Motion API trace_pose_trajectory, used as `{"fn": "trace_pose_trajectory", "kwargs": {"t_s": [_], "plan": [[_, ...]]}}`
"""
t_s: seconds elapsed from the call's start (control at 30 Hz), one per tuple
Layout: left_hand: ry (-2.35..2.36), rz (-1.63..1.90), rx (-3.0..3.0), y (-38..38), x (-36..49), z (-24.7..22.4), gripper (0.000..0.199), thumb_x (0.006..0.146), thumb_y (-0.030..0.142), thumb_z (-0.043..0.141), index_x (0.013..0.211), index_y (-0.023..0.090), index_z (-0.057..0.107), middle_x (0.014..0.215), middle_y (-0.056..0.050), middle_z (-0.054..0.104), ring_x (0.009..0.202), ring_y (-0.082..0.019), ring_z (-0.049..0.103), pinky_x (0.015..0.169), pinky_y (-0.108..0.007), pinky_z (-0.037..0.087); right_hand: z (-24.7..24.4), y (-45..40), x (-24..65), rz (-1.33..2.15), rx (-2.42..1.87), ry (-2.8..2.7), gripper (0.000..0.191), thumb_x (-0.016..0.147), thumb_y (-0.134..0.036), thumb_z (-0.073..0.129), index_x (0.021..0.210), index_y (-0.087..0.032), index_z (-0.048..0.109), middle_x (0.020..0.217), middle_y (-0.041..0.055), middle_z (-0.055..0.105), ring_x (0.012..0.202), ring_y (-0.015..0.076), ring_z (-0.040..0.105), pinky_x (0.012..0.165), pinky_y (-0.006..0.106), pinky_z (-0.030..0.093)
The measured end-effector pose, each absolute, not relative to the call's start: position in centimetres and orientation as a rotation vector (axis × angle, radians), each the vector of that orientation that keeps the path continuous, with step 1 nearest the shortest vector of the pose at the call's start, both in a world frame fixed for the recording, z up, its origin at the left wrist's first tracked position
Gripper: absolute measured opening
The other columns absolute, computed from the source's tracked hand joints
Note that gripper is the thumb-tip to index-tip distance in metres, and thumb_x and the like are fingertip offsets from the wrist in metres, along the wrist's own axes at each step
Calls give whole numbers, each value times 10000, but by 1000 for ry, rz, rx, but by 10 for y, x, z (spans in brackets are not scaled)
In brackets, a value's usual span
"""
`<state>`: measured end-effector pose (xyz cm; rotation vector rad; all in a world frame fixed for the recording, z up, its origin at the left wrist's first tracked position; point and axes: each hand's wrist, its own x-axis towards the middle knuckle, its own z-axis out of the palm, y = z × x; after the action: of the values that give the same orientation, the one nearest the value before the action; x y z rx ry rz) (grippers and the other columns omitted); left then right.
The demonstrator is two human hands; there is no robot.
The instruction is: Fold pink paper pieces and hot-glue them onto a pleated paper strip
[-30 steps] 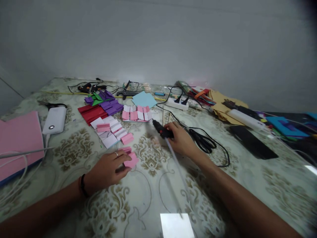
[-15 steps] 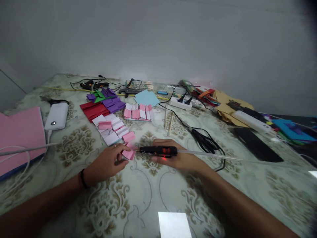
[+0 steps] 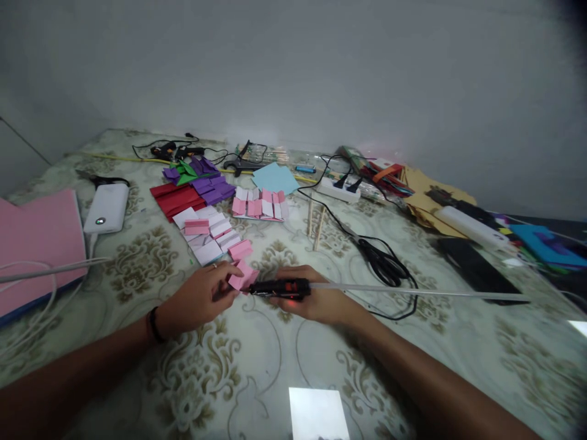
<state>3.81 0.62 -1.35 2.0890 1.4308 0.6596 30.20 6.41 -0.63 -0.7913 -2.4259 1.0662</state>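
My left hand (image 3: pixel 204 297) pinches a folded piece of pink paper (image 3: pixel 244 276) above the patterned tablecloth. My right hand (image 3: pixel 316 299) is wrapped round a black glue gun (image 3: pixel 282 288) with a red light on its side. A long clear glue stick (image 3: pixel 389 290) sticks out of the gun's rear towards the right. The gun's nozzle meets the lower edge of the pink paper; whether glue is coming out cannot be made out. Just beyond my left hand lie folded white and pink papers (image 3: pixel 208 235), with another pink piece (image 3: pixel 240 249) beside them.
Red (image 3: pixel 177 200) and purple folded papers (image 3: pixel 213 189) lie farther back, near light blue sheets (image 3: pixel 275 179). A power strip (image 3: pixel 338 190) has a coiled black cable (image 3: pixel 383 260) close by. At left are a white power bank (image 3: pixel 107 208) and pink sheet (image 3: pixel 41 244); a black phone (image 3: pixel 479 269) lies right.
The glue gun has moved left and slightly down, its nozzle now against the lower edge of the pink paper. My left hand has tilted the paper and shifted it slightly right.
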Motion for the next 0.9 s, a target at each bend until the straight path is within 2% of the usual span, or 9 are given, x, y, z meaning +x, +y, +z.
{"fn": "trace_pose_trajectory", "kwargs": {"t_s": [0.3,0.53,0.9], "plan": [[1444,672,2113,5,37,-13,238,899,209,551,1115,205,652,652,59,530,590,-87,501,606,-207,374,-9,64,303,1047,-820,-2420,192,869,-289,668,740,-171,587,664,-37,534,609,73,443,604,204,371],[1462,701,2097,4,38,-12,214,956,258,491,1060,199,669,673,44,561,620,-94,525,622,-215,375,-9,65,304,1071,-875,-2416,145,835,-234,672,738,-165,589,664,-39,534,603,67,437,571,194,349],[1459,675,2184,3,38,-12,224,951,209,482,1089,205,660,774,20,653,662,-112,566,666,-237,406,-8,65,305,1101,-993,-2350,146,816,-202,670,718,-170,566,657,-39,536,604,72,448,555,191,334]]}}
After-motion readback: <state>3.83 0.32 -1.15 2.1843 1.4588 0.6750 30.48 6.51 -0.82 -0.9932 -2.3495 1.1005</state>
